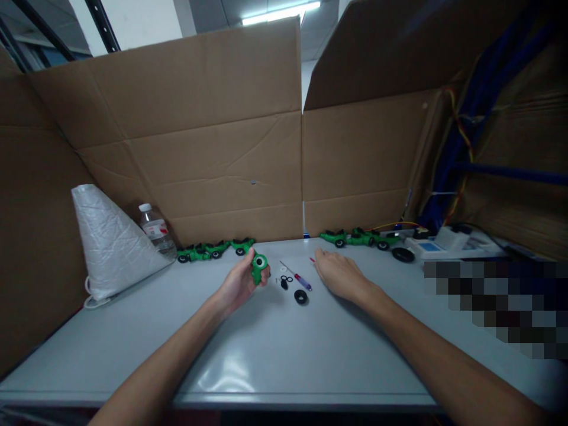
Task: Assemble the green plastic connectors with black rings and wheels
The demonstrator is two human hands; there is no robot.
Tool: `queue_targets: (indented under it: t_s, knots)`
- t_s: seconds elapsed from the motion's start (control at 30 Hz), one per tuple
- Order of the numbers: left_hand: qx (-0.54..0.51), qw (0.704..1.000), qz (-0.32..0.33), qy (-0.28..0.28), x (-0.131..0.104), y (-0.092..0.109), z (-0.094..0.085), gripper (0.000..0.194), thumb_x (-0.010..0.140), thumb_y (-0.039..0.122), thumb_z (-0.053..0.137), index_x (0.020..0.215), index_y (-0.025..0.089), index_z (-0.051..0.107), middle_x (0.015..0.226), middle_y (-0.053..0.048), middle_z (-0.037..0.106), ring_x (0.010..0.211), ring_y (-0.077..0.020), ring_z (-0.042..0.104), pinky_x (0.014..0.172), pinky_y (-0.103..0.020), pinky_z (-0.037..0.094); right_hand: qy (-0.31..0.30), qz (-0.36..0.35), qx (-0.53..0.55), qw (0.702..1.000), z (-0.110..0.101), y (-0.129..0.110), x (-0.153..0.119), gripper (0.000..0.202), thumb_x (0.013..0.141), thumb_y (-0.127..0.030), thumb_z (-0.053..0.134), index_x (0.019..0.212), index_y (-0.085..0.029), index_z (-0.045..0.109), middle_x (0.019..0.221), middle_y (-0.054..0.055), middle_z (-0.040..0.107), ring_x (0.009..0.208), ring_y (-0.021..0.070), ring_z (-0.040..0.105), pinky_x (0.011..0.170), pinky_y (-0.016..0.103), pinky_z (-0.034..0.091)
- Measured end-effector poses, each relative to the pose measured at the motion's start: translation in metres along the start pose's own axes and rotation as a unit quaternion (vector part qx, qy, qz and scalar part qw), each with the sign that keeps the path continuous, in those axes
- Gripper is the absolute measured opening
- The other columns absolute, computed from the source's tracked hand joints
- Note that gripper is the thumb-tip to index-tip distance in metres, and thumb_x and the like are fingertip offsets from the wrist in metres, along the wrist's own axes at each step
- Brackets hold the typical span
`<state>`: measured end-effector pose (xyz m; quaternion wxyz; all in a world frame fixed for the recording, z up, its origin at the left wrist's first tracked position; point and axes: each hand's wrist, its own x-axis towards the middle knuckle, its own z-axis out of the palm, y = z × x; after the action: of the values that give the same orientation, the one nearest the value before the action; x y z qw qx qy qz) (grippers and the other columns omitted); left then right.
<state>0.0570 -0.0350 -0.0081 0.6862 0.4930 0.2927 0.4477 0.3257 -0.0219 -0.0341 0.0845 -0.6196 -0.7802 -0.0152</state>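
Green piece point(258, 271) sits gripped in the left hand point(237, 285), the right hand point(339, 275) curled palm-down, its hold unclear.

Brown cardboard walls point(213, 136), glossy pale tabletop point(248, 367), lit ceiling tube point(281, 13), blue metal frame point(447, 177) at right

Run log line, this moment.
left hand: holds green ring-topped piece | right hand: at thin red item, grip unclear | nearby: purple-handled screwdriver, thick black ring
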Motion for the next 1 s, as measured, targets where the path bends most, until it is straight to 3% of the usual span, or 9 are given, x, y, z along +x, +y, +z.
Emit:
queue_targets:
  t_s: [0.13,0.33,0.43,0.6,0.8,1.0]
  knots:
    - [0.005,1.000,0.012,0.023,0.000,-0.002,-0.001,0.048,0.092,0.060,0.073,0.084,0.016,0.060,0.073,-0.002,0.059,0.068,-0.0135,0.056,0.061,-0.024,0.042,0.057,-0.002,0.046,0.997,-0.003,-0.010,0.000,0.032,0.114,-0.030,0.028,0.125,-0.015,0.054,0.102,0.016,0.076,0.087,0.0284,0.073,0.073,0.034,0.046]
    - [0.030,0.998,0.048,0.038,0.000,-0.005,0.000,0.043,0.089,0.053,0.081,0.098,0.014,0.065,0.092,-0.009,0.071,0.083,-0.0176,0.066,0.071,-0.026,0.047,0.178,-0.128,0.180,0.959,-0.009,-0.038,-0.014,0.024,0.113,-0.032,0.033,0.111,-0.022,0.055,0.101,0.008,0.072,0.084,0.0233,0.069,0.071,0.032,0.044]
    - [0.046,0.996,0.065,0.037,0.000,-0.006,0.002,0.045,0.087,0.050,0.084,0.106,0.014,0.066,0.094,-0.009,0.073,0.088,-0.0191,0.067,0.083,-0.030,0.048,0.203,-0.164,0.206,0.943,-0.012,-0.048,-0.021,0.019,0.112,-0.029,0.039,0.109,-0.023,0.058,0.099,0.006,0.072,0.086,0.0221,0.068,0.075,0.032,0.045]
    - [0.063,0.992,0.087,0.062,-0.001,-0.004,0.004,0.048,0.083,0.046,0.089,0.112,0.016,0.068,0.098,-0.006,0.072,0.094,-0.0187,0.065,0.092,-0.030,0.044,0.211,-0.200,0.191,0.938,-0.014,-0.050,-0.024,0.021,0.112,-0.026,0.042,0.114,-0.023,0.063,0.109,0.008,0.073,0.099,0.0242,0.068,0.082,0.033,0.048]
    - [0.112,0.986,0.117,0.038,0.001,-0.006,0.001,0.037,0.085,0.041,0.087,0.109,0.016,0.072,0.106,-0.008,0.073,0.104,-0.0210,0.063,0.098,-0.032,0.042,0.212,-0.179,0.113,0.954,-0.016,-0.050,-0.026,0.023,0.113,-0.027,0.043,0.112,-0.024,0.066,0.106,0.009,0.075,0.100,0.0258,0.068,0.077,0.033,0.047]
    - [0.134,0.980,0.123,0.080,0.003,-0.009,-0.004,0.037,0.081,0.039,0.090,0.106,0.017,0.073,0.099,-0.005,0.071,0.090,-0.0166,0.061,0.087,-0.028,0.044,0.161,-0.144,0.050,0.975,-0.023,-0.063,-0.035,0.022,0.111,-0.025,0.046,0.107,-0.022,0.067,0.098,0.009,0.076,0.085,0.0231,0.071,0.061,0.029,0.039]
